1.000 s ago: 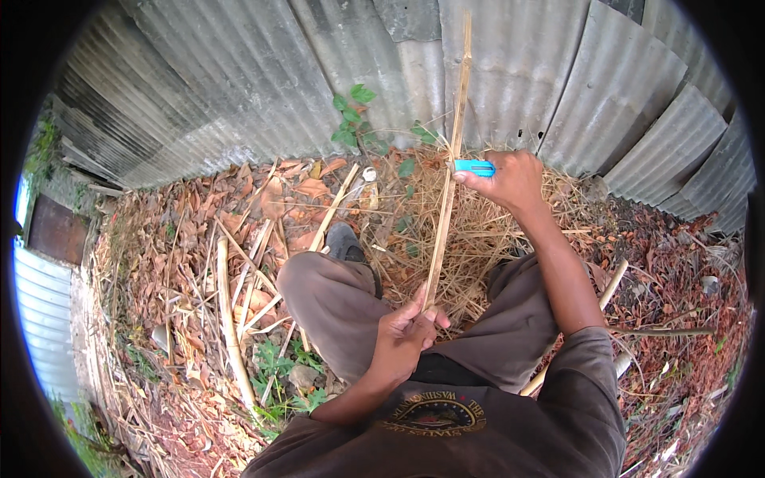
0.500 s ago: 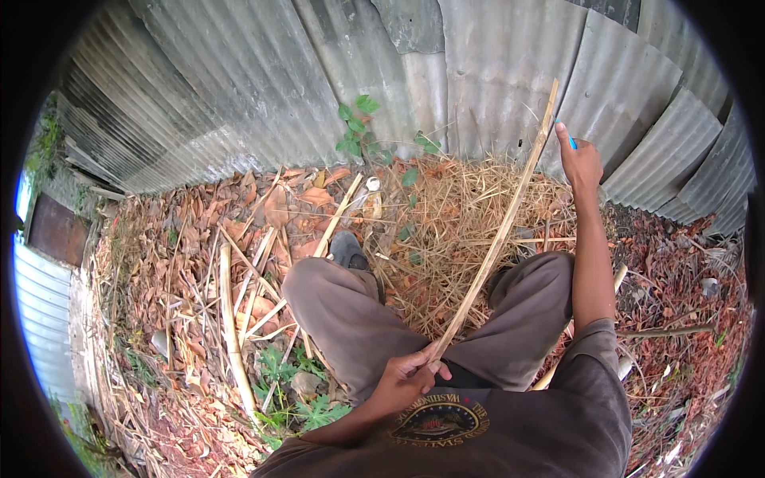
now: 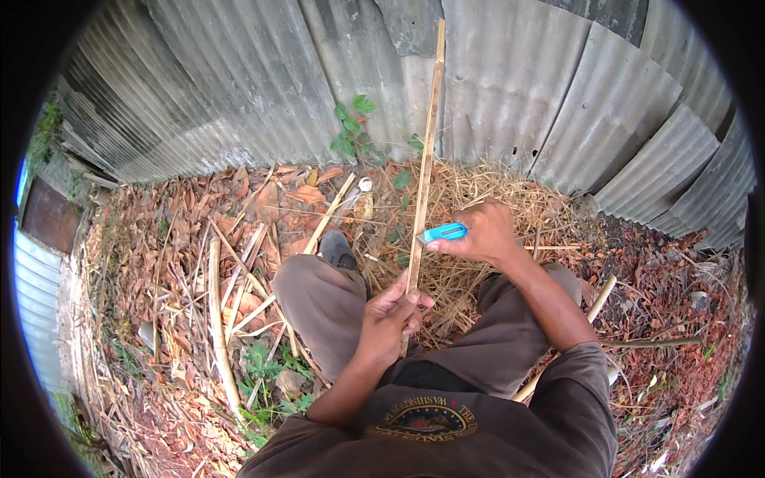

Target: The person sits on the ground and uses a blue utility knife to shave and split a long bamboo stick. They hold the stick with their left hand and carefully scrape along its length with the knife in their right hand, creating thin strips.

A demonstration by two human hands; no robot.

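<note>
through clasping left grip, pale strip upward; right grip clutching blue cutter.

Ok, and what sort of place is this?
It looks like an outdoor yard, probably a rough one: a corrugated metal fence runs along the far side, dry fallen leaves lie scattered about, and a small green plant grows against the metal.

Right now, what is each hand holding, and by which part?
The left hand grips the long pale strip near its lower end; the right hand holds a blue cutter by its handle.
</note>
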